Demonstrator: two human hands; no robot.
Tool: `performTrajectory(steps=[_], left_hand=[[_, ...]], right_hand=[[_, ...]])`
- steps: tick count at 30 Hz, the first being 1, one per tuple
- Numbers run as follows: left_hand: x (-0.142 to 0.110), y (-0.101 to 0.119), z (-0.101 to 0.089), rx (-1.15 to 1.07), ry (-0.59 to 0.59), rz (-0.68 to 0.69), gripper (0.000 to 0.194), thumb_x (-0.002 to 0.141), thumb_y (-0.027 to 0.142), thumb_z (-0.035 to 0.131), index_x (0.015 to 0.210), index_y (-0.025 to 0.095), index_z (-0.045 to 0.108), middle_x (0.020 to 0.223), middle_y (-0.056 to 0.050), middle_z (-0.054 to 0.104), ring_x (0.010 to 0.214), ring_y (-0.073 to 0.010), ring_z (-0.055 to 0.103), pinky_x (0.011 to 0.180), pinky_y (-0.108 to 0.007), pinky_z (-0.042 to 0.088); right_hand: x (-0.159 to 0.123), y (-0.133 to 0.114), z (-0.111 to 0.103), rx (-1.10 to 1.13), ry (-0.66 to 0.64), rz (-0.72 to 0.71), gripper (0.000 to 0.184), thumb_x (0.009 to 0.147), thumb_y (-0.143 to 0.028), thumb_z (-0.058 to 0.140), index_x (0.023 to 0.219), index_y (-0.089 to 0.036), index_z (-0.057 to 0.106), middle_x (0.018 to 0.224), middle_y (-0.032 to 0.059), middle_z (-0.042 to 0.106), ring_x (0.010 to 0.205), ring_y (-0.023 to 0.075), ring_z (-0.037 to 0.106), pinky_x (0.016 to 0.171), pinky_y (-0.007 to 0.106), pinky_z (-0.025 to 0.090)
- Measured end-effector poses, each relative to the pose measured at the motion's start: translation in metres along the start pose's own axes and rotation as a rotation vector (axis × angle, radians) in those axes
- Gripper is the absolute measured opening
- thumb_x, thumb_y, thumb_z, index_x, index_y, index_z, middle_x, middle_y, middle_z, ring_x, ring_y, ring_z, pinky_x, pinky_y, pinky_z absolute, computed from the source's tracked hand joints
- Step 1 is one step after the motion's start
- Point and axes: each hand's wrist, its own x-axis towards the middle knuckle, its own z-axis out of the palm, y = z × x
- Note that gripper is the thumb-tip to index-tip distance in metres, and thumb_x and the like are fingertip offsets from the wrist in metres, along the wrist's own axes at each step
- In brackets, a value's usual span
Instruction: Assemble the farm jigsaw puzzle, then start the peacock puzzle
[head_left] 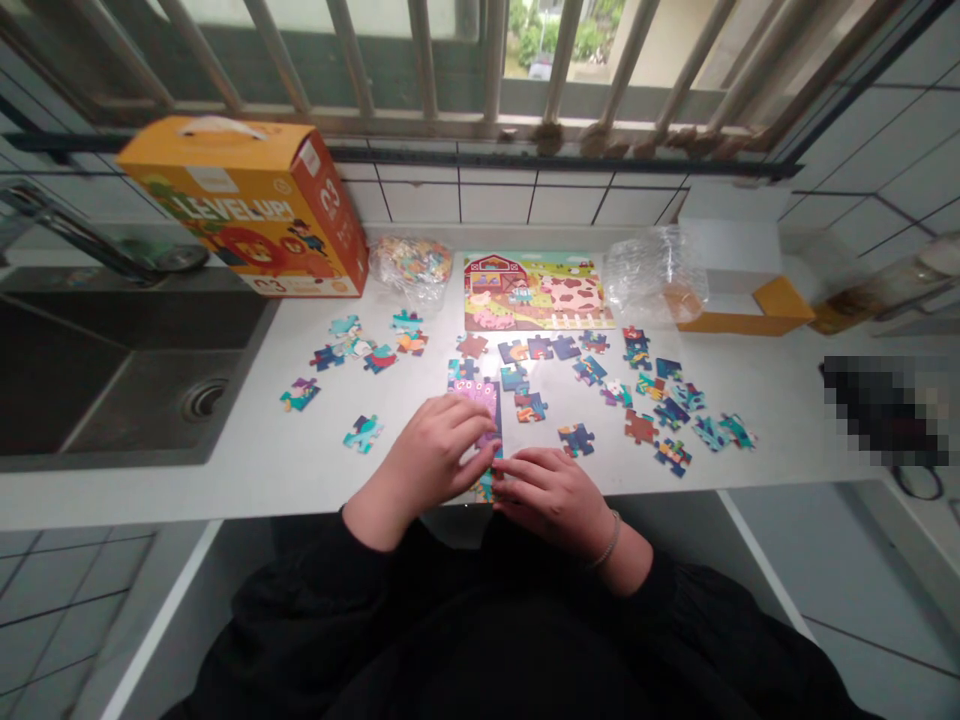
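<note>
Partly joined jigsaw puzzle (474, 388), with a purple figure, lies near the counter's front edge. My left hand (439, 445) arches over its left side, fingers slightly bent and thumb apart, touching the joined pieces. At its lower right edge rests my right hand (555, 490), fingers stretched toward the left thumb; no separate piece shows in it. My hands cover much of the puzzle's lower part. Right beside it lie loose puzzle pieces, among them a dark blue one with orange (531, 406) and another (576, 439). A reddish-brown piece (472, 346) sits just above.
Behind is a farm picture (538, 290), between a bag of pieces (412, 265) and crumpled clear plastic (652, 275). An orange box (247, 210) stands left, near the sink (225, 430). An open box (742, 290) is at right. Several pieces lie scattered on both sides.
</note>
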Motion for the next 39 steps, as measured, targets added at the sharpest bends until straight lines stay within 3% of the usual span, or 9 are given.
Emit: performTrajectory(steps=[5,9,16,22,26,31,34,39], left_hand=[[0.071,-0.042,0.021,0.232,-0.091,-0.167,0.035,0.111,0.045,0.057,0.133,0.022,0.073,0.159,-0.017,0.061,0.145,-0.0355,0.056,0.12,-0.056,0.047],[0.091,-0.065,0.032,0.35,-0.173,-0.261,0.032,0.112,0.043,0.055,0.126,0.021,0.074,0.144,-0.016,0.07,0.133,-0.0334,0.063,0.114,-0.05,0.049],[0.058,-0.094,0.006,0.42,-0.141,-0.382,0.033,0.113,0.038,0.047,0.118,0.018,0.074,0.13,-0.017,0.073,0.123,-0.0338,0.066,0.11,-0.05,0.049],[0.02,-0.11,-0.013,0.484,-0.126,-0.487,0.035,0.109,0.037,0.051,0.125,0.015,0.072,0.145,-0.021,0.068,0.132,-0.0391,0.064,0.116,-0.057,0.049],[0.001,-0.09,-0.008,0.444,-0.043,-0.436,0.037,0.109,0.034,0.052,0.13,0.012,0.071,0.158,-0.024,0.061,0.144,-0.0423,0.058,0.125,-0.063,0.043],[-0.023,-0.034,0.014,0.248,-0.006,-0.276,0.035,0.112,0.035,0.052,0.139,0.02,0.068,0.162,-0.016,0.06,0.15,-0.035,0.057,0.127,-0.056,0.046],[-0.039,-0.004,0.029,0.186,-0.038,-0.216,0.032,0.111,0.034,0.056,0.138,0.022,0.068,0.161,-0.015,0.061,0.15,-0.0349,0.057,0.127,-0.06,0.046],[-0.053,0.012,0.044,0.178,-0.033,-0.194,0.037,0.11,0.032,0.06,0.146,0.025,0.066,0.162,-0.012,0.063,0.149,-0.0356,0.058,0.128,-0.065,0.043]], right_hand=[[0.001,0.0,0.0,0.013,0.012,0.006,0.022,0.104,-0.04,0.076,0.125,-0.033,0.076,0.139,0.0019,0.079,0.116,0.025,0.072,0.096,0.044,0.057],[0.002,0.0,0.0,0.009,0.032,0.001,0.021,0.105,-0.041,0.076,0.123,-0.032,0.076,0.138,0.0012,0.08,0.115,0.0247,0.072,0.094,0.044,0.057],[0.002,0.001,0.0,0.016,0.03,0.012,0.018,0.105,-0.042,0.074,0.12,-0.032,0.076,0.138,0.0001,0.08,0.114,0.0244,0.072,0.095,0.044,0.057],[0.005,-0.001,-0.001,0.059,0.031,0.049,0.016,0.104,-0.038,0.075,0.119,-0.032,0.076,0.136,-0.0006,0.08,0.113,0.0241,0.071,0.094,0.044,0.055],[0.011,-0.003,-0.001,0.088,0.012,0.135,0.012,0.105,-0.035,0.075,0.115,-0.031,0.077,0.135,-0.0002,0.08,0.114,0.0236,0.07,0.099,0.043,0.054],[0.02,-0.003,0.001,0.069,0.019,0.207,0.011,0.106,-0.036,0.075,0.115,-0.032,0.078,0.138,-0.0022,0.08,0.116,0.0257,0.068,0.102,0.044,0.052],[0.025,-0.002,0.005,0.025,0.039,0.229,0.014,0.107,-0.035,0.073,0.12,-0.034,0.077,0.142,-0.0028,0.078,0.123,0.0276,0.067,0.103,0.047,0.051],[0.028,-0.002,0.009,-0.011,0.059,0.251,0.022,0.108,-0.031,0.07,0.129,-0.032,0.075,0.146,-0.0002,0.075,0.133,0.0294,0.064,0.111,0.05,0.051]])
